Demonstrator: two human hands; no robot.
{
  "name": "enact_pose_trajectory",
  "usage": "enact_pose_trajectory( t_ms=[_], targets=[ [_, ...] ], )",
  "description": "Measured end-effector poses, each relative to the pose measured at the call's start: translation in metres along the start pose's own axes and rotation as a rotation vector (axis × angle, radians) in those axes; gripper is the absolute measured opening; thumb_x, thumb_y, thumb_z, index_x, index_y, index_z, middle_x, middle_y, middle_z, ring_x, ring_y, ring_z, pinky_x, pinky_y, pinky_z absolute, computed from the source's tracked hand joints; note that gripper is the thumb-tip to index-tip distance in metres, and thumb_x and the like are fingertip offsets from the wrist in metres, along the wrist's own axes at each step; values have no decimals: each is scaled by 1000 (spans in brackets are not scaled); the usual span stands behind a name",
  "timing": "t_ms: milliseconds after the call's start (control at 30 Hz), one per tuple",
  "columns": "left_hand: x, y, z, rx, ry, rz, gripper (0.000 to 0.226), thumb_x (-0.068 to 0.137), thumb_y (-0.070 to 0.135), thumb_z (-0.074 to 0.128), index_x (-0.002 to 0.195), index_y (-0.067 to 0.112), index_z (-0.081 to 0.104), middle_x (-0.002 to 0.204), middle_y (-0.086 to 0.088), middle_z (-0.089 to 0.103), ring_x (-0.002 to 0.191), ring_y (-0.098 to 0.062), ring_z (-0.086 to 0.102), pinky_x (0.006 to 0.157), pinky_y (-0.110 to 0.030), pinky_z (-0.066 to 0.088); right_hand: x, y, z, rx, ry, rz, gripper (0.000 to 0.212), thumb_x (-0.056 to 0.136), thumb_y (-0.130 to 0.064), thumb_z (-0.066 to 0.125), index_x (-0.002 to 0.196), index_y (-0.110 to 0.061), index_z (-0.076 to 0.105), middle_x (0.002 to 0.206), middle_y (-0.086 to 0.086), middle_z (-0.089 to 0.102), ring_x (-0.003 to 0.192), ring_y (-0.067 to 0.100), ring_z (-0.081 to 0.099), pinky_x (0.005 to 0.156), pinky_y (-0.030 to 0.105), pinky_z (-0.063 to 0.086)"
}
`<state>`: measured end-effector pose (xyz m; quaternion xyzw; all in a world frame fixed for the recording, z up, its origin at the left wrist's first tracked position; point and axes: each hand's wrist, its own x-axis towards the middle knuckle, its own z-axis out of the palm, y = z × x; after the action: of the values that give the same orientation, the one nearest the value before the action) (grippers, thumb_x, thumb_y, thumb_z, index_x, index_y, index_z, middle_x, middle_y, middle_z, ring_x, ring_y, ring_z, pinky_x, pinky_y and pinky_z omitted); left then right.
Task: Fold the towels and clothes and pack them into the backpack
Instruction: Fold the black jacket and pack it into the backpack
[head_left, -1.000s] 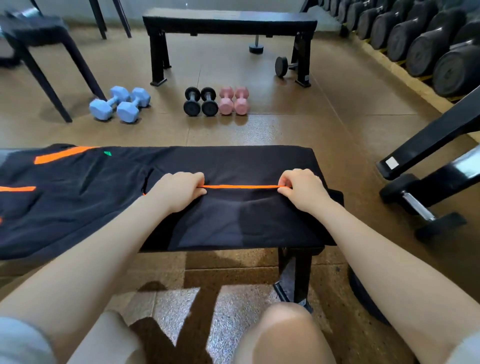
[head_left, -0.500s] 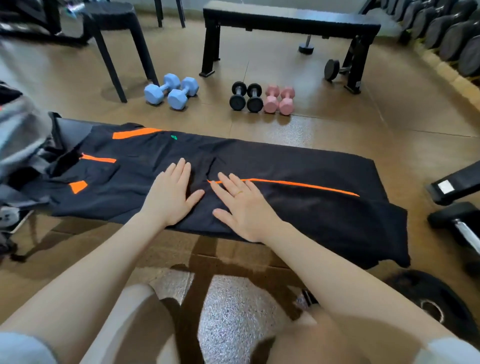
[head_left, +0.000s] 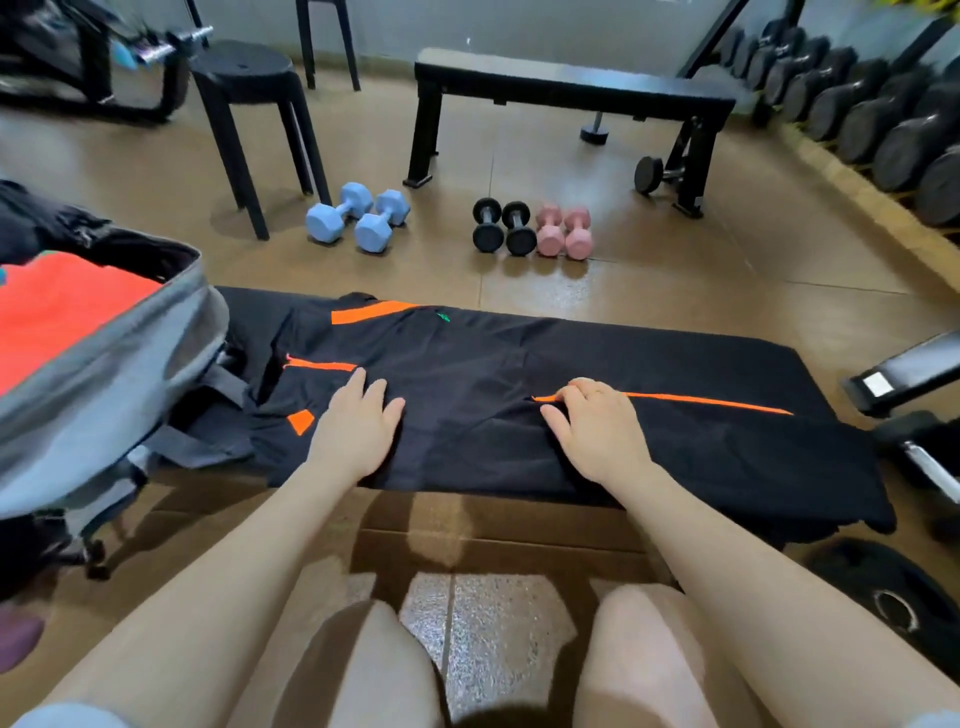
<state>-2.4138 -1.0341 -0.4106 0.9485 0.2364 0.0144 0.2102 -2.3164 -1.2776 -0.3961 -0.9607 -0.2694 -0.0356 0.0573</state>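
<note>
L hand (head_left: 358, 421) flat on garment (head_left: 493, 384); R hand (head_left: 597, 421) pinches stripe (head_left: 706, 400).

Garment (head_left: 493, 395) matt black cloth; backpack (head_left: 104, 364) grey woven fabric; floor (head_left: 649, 291) glossy.

The garment (head_left: 519, 395) was black with orange stripes; the backpack (head_left: 104, 374) grey, holding red cloth (head_left: 57, 312); dumbbells (head_left: 356, 218) pale blue.
</note>
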Motion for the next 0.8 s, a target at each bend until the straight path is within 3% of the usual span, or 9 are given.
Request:
enact_pose_trajectory(
  t_ms=[167, 233, 333, 433, 500, 567, 667, 733, 800],
  targets=[
    [37, -5, -12, 82, 103, -117, 41, 97, 30, 42, 129, 5, 42, 130, -18, 44, 116, -38, 42, 89, -46, 39, 53, -34, 5, 157, -106, 207, 40, 97, -39, 40, 119, -7, 54, 121, 12, 56, 115, 31, 46, 94, 40, 38],
    [58, -3, -15, 72, 122, -164, 40, 96, 32, 44, 123, 3, 47, 122, -19, 47, 113, -37, 45, 86, -45, 40, 79, -34, 11, 298, -121, 325, 34, 94, -36, 47, 111, -9, 56, 112, 10, 60, 111, 31, 50, 90, 39, 41],
    [86, -3, -16, 23, 61, -222, 41, 95, 36, 45, 119, 2, 51, 120, -18, 50, 112, -37, 49, 87, -44, 41, 107, -33, 17, 585, -151, 480, 17, 86, -31, 60, 84, -15, 54, 84, 1, 56, 92, 25, 55, 68, 33, 44],
    [104, -4, -13, 88, -2, -141, 32, 96, 31, 44, 109, 3, 51, 113, -16, 56, 103, -34, 53, 78, -41, 42, 117, -33, 17, 813, -96, 541, 20, 82, -19, 65, 99, -10, 62, 89, 0, 61, 90, 21, 58, 71, 27, 45],
    [106, -8, -14, 114, 18, -107, 24, 98, 26, 37, 104, 4, 46, 106, -15, 58, 89, -32, 51, 68, -38, 38, 119, -30, 16, 826, -19, 471, 17, 85, -14, 62, 102, -9, 61, 78, -7, 54, 77, 12, 52, 61, 16, 38],
    [104, -10, -18, 87, 84, -94, 22, 99, 25, 33, 103, 6, 43, 100, -16, 58, 78, -30, 45, 65, -36, 33, 120, -26, 16, 774, 33, 421, 16, 89, -13, 57, 105, -9, 58, 80, -5, 53, 74, 9, 49, 58, 9, 34],
    [102, -9, -24, 124, 203, -12, 25, 97, 25, 42, 114, 7, 44, 110, -17, 56, 91, -34, 51, 69, -41, 38, 114, -27, 20, 515, 80, 340, 32, 92, -19, 54, 122, -8, 50, 120, 10, 52, 107, 25, 51, 85, 25, 40],
    [102, -11, -17, 202, 297, 166, 37, 90, 21, 54, 124, 6, 47, 122, -17, 52, 102, -37, 52, 74, -44, 43, 103, -36, 20, 384, 124, 64, 49, 92, -29, 52, 134, -6, 42, 139, 14, 43, 127, 30, 40, 104, 34, 32],
    [104, -19, -6, 297, 321, 393, 38, 80, 11, 64, 117, 5, 58, 125, -24, 53, 98, -39, 57, 69, -42, 48, 90, -46, 18, 292, 17, -300, 65, 91, -46, 40, 143, -8, 33, 152, 11, 28, 141, 25, 24, 114, 33, 17]
  ],
)
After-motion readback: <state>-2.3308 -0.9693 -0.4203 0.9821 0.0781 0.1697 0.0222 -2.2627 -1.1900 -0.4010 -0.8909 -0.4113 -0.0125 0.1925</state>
